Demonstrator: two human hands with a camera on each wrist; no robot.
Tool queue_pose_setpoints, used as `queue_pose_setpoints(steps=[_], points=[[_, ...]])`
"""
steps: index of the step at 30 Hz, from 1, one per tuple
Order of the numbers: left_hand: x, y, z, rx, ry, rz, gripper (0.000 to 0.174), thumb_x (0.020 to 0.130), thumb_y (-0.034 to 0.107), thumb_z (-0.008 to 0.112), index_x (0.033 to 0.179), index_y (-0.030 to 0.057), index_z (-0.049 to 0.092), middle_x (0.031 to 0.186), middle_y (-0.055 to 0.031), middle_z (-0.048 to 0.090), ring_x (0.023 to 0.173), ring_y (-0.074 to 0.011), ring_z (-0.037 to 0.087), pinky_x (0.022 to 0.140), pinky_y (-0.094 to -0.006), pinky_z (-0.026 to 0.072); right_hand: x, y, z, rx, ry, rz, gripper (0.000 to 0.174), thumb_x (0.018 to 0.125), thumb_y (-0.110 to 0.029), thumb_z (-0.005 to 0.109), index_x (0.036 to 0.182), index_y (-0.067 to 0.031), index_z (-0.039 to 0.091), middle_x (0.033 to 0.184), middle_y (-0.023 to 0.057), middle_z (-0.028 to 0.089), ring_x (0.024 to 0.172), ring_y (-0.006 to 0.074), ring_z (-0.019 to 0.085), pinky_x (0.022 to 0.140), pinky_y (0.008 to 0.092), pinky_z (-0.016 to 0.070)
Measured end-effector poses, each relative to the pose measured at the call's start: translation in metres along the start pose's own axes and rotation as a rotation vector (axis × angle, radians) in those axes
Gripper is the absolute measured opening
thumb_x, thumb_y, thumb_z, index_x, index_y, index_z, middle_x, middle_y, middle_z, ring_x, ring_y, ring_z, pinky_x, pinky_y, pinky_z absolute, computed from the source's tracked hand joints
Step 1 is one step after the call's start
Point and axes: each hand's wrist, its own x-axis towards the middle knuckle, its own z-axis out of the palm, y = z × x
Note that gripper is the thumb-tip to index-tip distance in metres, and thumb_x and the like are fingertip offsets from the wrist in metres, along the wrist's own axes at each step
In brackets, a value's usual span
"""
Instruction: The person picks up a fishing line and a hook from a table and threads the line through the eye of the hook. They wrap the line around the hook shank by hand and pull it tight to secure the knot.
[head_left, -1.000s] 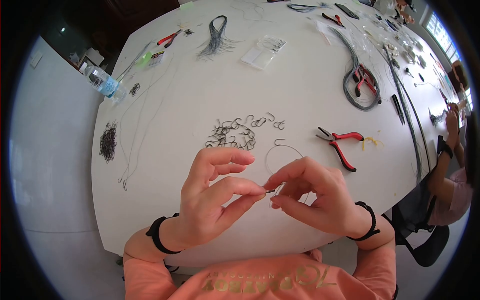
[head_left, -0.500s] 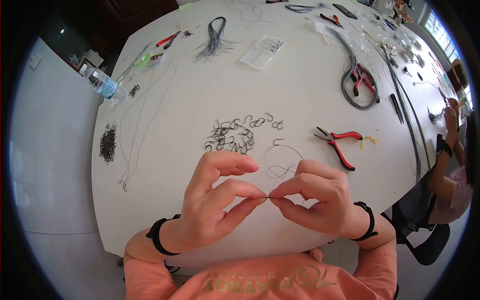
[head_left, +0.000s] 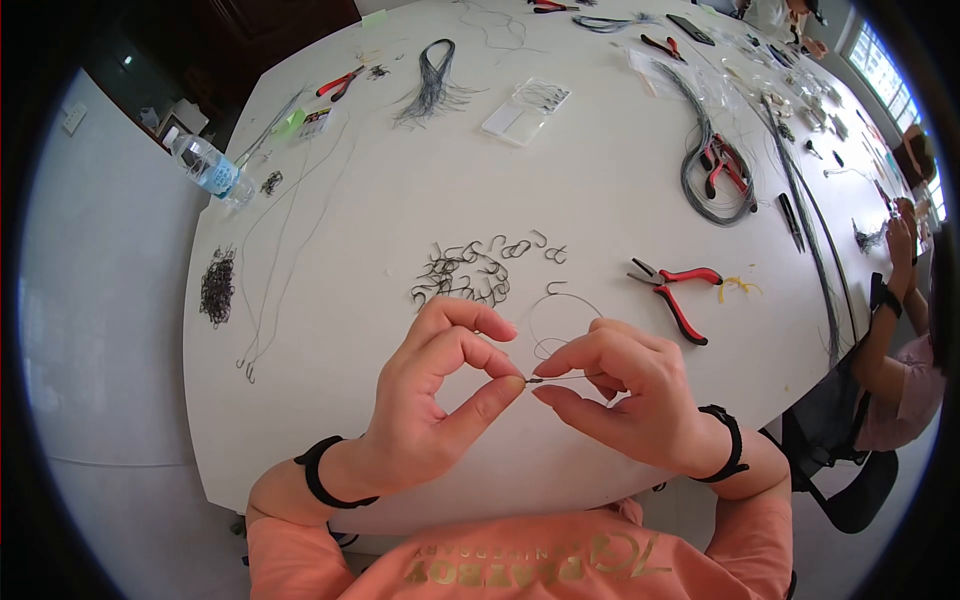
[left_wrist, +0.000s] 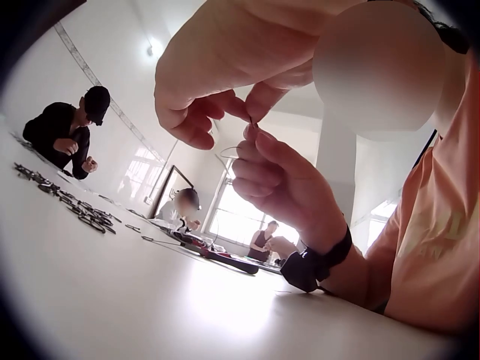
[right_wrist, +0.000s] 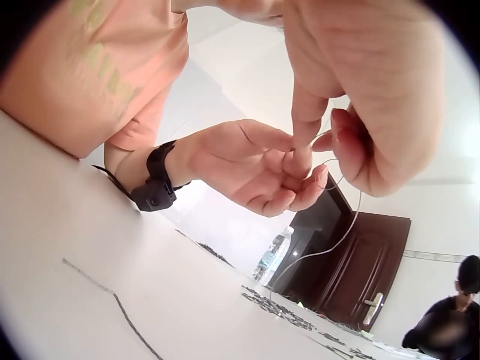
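My left hand [head_left: 430, 385] pinches a short dark piece [head_left: 535, 381] between thumb and forefinger, its other fingers curved above. From that piece a thin fishing line [head_left: 565, 378] runs straight into my right hand [head_left: 640, 395], whose bent fingers hold it. The right thumb and forefinger tips stand slightly apart, right at the dark piece. Beyond the right hand the line loops over the table, with a fish hook [head_left: 555, 289] at the loop's far side. Both hands meet in the left wrist view; in the right wrist view the line [right_wrist: 352, 225] hangs down from the right hand.
Beyond my hands lies a pile of hooks [head_left: 465, 258]. Red-handled pliers [head_left: 690, 274] lie to the right, and a dark pile of small parts [head_left: 217, 285] far left. A water bottle [head_left: 215, 172], a clear box [head_left: 515, 122] and coiled line [head_left: 690, 205] are farther back.
The right fingertips, pressed together at the left ones half a second ago, have parted slightly. The dark piece now shows beyond the left fingertips, with the line stretched to the right.
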Motion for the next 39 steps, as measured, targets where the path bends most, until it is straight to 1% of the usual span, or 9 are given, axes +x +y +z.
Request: queue_pose_setpoints(steps=[10,18,22,24,27,29,34,36,39], points=[[0.0,0.0,0.005,-0.27,0.015,-0.121,0.007,0.096,0.006,0.064,0.095,0.0026,0.059,0.121,-0.0106,0.046,0.115,-0.0187,0.05,0.097,-0.0351,0.0476,-0.001,0.001,0.002,0.012,0.02,-0.017,0.016,0.076,0.001,0.077,0.084,-0.0056,0.066,0.072,0.0024,0.06,0.055,0.0144,0.049,0.045,0.0292,0.0362],[-0.001,-0.002,0.007,-0.494,-0.043,-0.202,0.006,0.097,0.002,0.061,0.102,0.0011,0.058,0.12,-0.0088,0.049,0.103,-0.0107,0.054,0.094,-0.0295,0.0461,-0.002,0.002,0.0,0.001,0.035,-0.093,0.015,0.076,0.003,0.077,0.077,-0.0063,0.065,0.066,0.0031,0.055,0.053,0.017,0.051,0.044,0.0312,0.0358],[0.002,-0.003,0.006,-0.43,-0.029,-0.187,0.006,0.097,0.003,0.062,0.101,0.0012,0.058,0.12,-0.0086,0.049,0.103,-0.0109,0.055,0.094,-0.0299,0.0463,0.001,0.001,-0.001,-0.071,0.037,-0.072,0.017,0.075,-0.002,0.079,0.084,-0.0071,0.066,0.066,0.0039,0.057,0.053,0.0174,0.054,0.044,0.0309,0.0367],[0.004,0.002,0.004,-0.389,-0.007,-0.24,0.006,0.098,0.005,0.061,0.096,0.0026,0.057,0.116,-0.0071,0.046,0.114,-0.0177,0.049,0.1,-0.035,0.0425,0.003,-0.001,0.002,-0.121,0.071,-0.064,0.018,0.076,-0.004,0.08,0.087,-0.0078,0.066,0.066,0.0038,0.058,0.053,0.0177,0.054,0.044,0.0308,0.037],[0.002,-0.002,0.004,-0.374,-0.031,-0.201,0.006,0.098,0.006,0.063,0.096,0.0026,0.058,0.116,-0.0072,0.047,0.114,-0.0183,0.049,0.101,-0.0356,0.0409,0.004,0.003,0.004,-0.246,0.117,-0.139,0.021,0.076,-0.008,0.08,0.092,-0.0102,0.067,0.063,0.0012,0.057,0.05,0.0168,0.054,0.043,0.0301,0.0366],[0.001,-0.003,0.004,-0.35,-0.052,-0.204,0.006,0.097,0.006,0.063,0.096,0.0027,0.058,0.115,-0.0072,0.047,0.114,-0.0184,0.049,0.101,-0.0358,0.0403,0.002,0.013,0.005,-0.334,0.114,-0.325,0.027,0.068,-0.003,0.083,0.092,-0.011,0.072,0.055,-0.0036,0.051,0.043,0.012,0.044,0.044,0.0273,0.0319],[0.0,-0.004,0.007,-0.375,-0.075,-0.202,0.007,0.097,0.007,0.064,0.096,0.0029,0.058,0.114,-0.0073,0.047,0.113,-0.0185,0.049,0.101,-0.0363,0.0403,0.001,0.012,0.004,-0.337,0.116,-0.368,0.026,0.066,-0.001,0.081,0.088,-0.0118,0.073,0.051,-0.0041,0.049,0.042,0.0122,0.045,0.045,0.0273,0.0318],[-0.002,-0.007,0.01,-0.355,-0.016,-0.144,0.007,0.094,0.007,0.069,0.096,0.0039,0.062,0.113,-0.0079,0.054,0.098,-0.0119,0.055,0.088,-0.0288,0.0468,0.001,0.01,0.005,-0.343,0.119,-0.38,0.025,0.066,-0.001,0.081,0.087,-0.0117,0.073,0.051,-0.0039,0.049,0.043,0.0117,0.046,0.045,0.0269,0.0315],[-0.001,-0.005,0.009,-0.34,-0.023,-0.12,0.006,0.095,0.006,0.068,0.096,0.0034,0.062,0.113,-0.0071,0.054,0.098,-0.0118,0.055,0.088,-0.0286,0.0469,0.001,0.011,0.008,-0.247,0.162,-0.333,0.024,0.065,0.001,0.08,0.085,-0.0116,0.073,0.05,-0.0041,0.047,0.042,0.0116,0.044,0.045,0.0271,0.031]])
